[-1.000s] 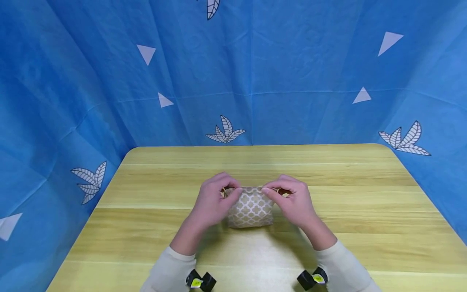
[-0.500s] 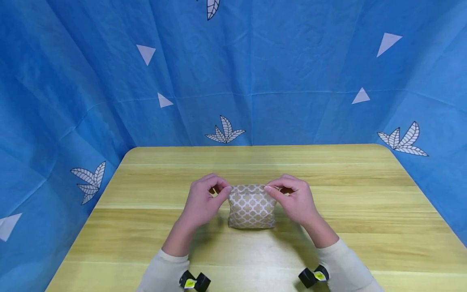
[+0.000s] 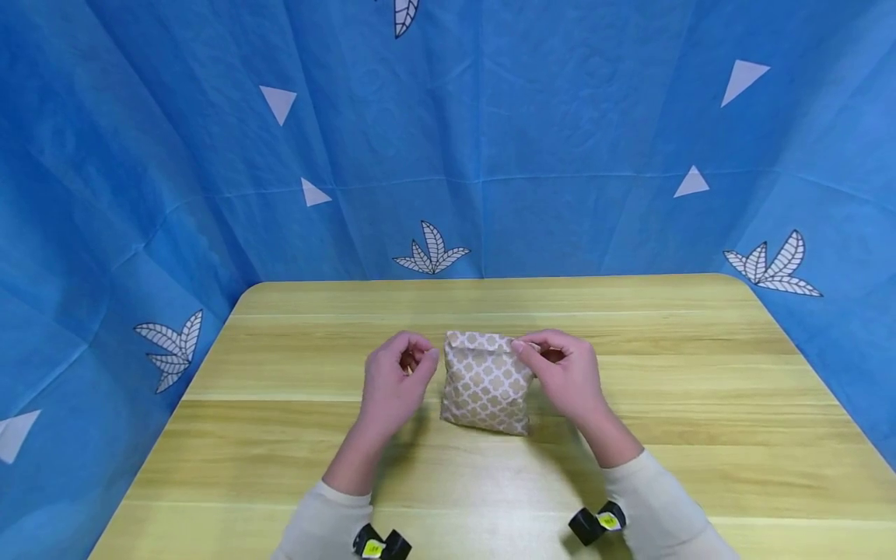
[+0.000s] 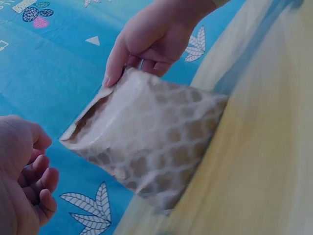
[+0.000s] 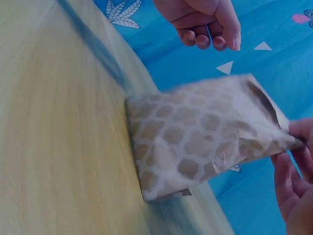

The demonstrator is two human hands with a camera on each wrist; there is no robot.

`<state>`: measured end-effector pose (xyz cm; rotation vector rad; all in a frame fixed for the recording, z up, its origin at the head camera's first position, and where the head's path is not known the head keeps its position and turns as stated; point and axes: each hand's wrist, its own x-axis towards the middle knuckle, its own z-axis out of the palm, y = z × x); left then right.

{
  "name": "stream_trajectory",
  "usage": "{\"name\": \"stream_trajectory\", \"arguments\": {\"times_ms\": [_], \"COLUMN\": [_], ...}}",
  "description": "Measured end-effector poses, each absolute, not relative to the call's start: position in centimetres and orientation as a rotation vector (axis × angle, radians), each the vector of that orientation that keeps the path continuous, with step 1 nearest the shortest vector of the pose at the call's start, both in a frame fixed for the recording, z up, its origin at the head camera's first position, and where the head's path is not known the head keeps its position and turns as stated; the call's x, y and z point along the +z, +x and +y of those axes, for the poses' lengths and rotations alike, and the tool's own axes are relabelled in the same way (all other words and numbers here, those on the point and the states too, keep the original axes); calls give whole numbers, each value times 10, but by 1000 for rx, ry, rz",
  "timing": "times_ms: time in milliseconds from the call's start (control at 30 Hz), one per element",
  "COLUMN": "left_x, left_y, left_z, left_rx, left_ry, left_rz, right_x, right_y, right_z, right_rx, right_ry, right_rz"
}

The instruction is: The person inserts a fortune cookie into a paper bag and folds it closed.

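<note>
A small paper bag, beige with a white lattice pattern, stands on the wooden table with its top edge folded over in a narrow band. My right hand pinches the top right corner between thumb and forefinger. Beside the top left corner, my left hand is apart from the bag, its fingers loosely curled round nothing. The left wrist view shows a gap between that hand and the bag's corner. In the right wrist view the bag leans slightly, its bottom edge at the table; its contents are hidden.
The wooden table spreads out on all sides of the bag. Behind it and along its sides hangs a blue cloth printed with white leaves and triangles. Black wrist cameras sit on both cuffs.
My left hand slid left along the bag's top edge, then let go. The bag's top has come up, so it looks taller with its folded band showing. My right hand still pinches its corner.
</note>
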<state>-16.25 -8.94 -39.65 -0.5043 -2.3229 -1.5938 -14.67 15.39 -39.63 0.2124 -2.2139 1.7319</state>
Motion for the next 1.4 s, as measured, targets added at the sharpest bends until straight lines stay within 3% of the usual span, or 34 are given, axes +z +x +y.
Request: {"name": "stream_trajectory", "arguments": {"times_ms": [167, 467, 700, 1400], "left_x": [-401, -411, -422, -424], "left_y": [-158, -155, -151, -153], "left_z": [-81, -70, -69, -75], "left_rx": [-1569, -1321, -1018, -926], "left_ry": [-467, -499, -432, -404], "left_rz": [-2346, -2746, -3009, -3084], "right_x": [-415, -427, -436, -447], "right_y": [-155, -156, -148, -152], "right_z": [159, 156, 157, 164], "right_rx": [1872, 2135, 1909, 1812], "right_ry": [-116, -395, -316, -274], "right_rz": [-2158, -2088, -2401, -2551]}}
